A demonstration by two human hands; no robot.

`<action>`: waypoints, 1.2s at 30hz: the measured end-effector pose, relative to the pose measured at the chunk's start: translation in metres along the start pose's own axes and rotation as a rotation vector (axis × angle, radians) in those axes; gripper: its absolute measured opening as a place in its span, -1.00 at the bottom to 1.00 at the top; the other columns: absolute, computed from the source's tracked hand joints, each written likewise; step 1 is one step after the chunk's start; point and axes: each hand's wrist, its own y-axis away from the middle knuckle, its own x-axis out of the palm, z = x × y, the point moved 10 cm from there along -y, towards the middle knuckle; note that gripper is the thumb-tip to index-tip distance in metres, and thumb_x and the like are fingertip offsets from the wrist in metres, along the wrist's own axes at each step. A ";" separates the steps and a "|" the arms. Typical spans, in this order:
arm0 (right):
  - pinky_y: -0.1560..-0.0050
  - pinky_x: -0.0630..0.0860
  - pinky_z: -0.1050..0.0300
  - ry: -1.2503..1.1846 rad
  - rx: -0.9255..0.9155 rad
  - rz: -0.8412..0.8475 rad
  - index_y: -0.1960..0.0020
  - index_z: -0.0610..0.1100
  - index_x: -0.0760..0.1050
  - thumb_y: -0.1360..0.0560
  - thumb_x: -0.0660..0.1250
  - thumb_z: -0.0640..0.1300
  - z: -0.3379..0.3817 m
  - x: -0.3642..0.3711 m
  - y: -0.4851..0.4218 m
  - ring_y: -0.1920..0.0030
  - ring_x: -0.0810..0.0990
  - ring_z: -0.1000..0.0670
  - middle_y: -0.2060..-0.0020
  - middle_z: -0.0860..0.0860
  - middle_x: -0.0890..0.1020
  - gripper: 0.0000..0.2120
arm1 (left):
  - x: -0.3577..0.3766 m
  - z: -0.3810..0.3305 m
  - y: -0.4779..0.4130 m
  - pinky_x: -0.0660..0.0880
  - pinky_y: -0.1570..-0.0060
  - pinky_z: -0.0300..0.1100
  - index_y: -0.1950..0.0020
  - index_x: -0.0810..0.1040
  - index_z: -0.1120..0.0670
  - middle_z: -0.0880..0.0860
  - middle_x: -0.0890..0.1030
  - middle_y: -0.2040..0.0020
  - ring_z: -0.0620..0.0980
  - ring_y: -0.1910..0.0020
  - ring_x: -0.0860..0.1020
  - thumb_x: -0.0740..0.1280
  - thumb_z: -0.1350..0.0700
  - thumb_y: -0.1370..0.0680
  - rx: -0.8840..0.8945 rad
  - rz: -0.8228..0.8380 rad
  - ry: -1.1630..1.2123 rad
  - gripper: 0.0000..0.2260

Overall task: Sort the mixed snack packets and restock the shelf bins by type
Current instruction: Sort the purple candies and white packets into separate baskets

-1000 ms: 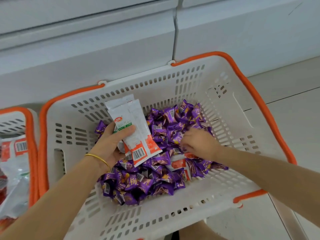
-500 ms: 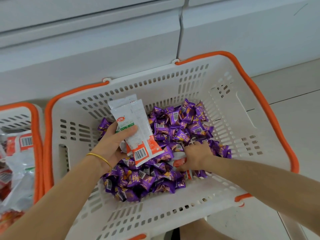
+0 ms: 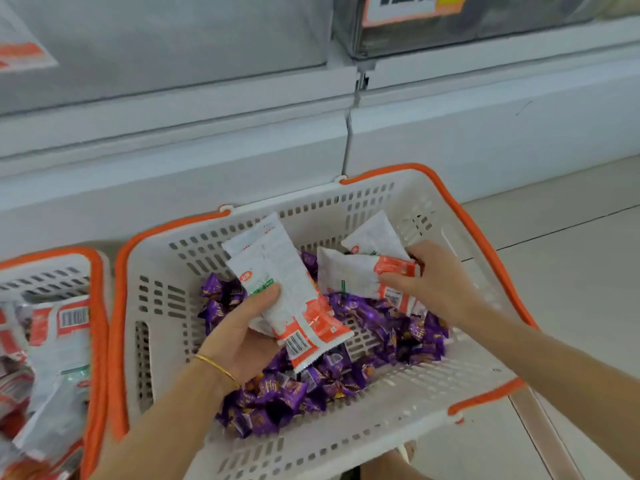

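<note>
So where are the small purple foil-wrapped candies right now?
Head view, centre: the purple candies lie heaped in the bottom of the orange-rimmed white plastic basket, beneath the left hand and right hand holding white-and-orange packets.

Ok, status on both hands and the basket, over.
Left hand grips a stack of white-and-red packets. Right hand grips a second bunch above the purple candies in the basket. Nothing blocking.

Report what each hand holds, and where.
Left hand grips stacked white packets around their middle, thumb across the front. Right hand pinches other white packets by their orange ends.
</note>
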 end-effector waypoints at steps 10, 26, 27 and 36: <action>0.24 0.44 0.19 -0.145 -0.018 0.296 0.17 -0.10 0.47 -0.50 0.37 -0.14 0.095 0.034 0.014 0.30 0.51 0.12 0.32 0.07 0.52 -0.89 | 0.070 -0.044 0.032 0.31 -0.32 0.20 -0.47 0.27 0.16 0.23 0.37 -0.40 0.25 -0.39 0.34 0.59 -0.06 -0.23 0.198 0.306 0.122 -0.09; -0.34 -0.14 -0.52 0.973 -0.795 0.639 -0.54 0.13 -0.03 -0.44 0.15 0.41 0.080 0.317 0.062 -0.51 -0.10 -0.31 -0.55 -0.06 0.01 -0.20 | -0.035 -0.111 0.088 0.45 -0.16 0.19 -0.48 0.29 0.07 0.14 0.47 -0.34 0.19 -0.31 0.45 0.53 -0.07 -0.30 0.357 0.129 0.034 -0.18; -0.33 -0.13 -0.53 1.027 -0.782 0.625 -0.55 0.12 -0.09 -0.43 0.15 0.41 0.074 0.325 0.059 -0.50 -0.09 -0.33 -0.55 -0.07 0.02 -0.17 | -0.039 -0.113 0.087 0.43 -0.20 0.19 -0.49 0.27 0.07 0.13 0.46 -0.35 0.19 -0.33 0.43 0.51 -0.08 -0.32 0.355 0.142 0.017 -0.20; -0.36 -0.03 -0.46 1.110 -0.381 0.427 -0.52 0.08 0.07 -0.45 0.18 0.35 -0.023 0.213 0.004 -0.44 0.12 -0.30 -0.49 -0.10 0.14 -0.26 | -0.047 -0.125 0.091 0.33 -0.30 0.21 -0.52 0.17 0.06 0.14 0.33 -0.44 0.19 -0.42 0.29 0.43 -0.08 -0.42 0.296 0.163 -0.066 -0.23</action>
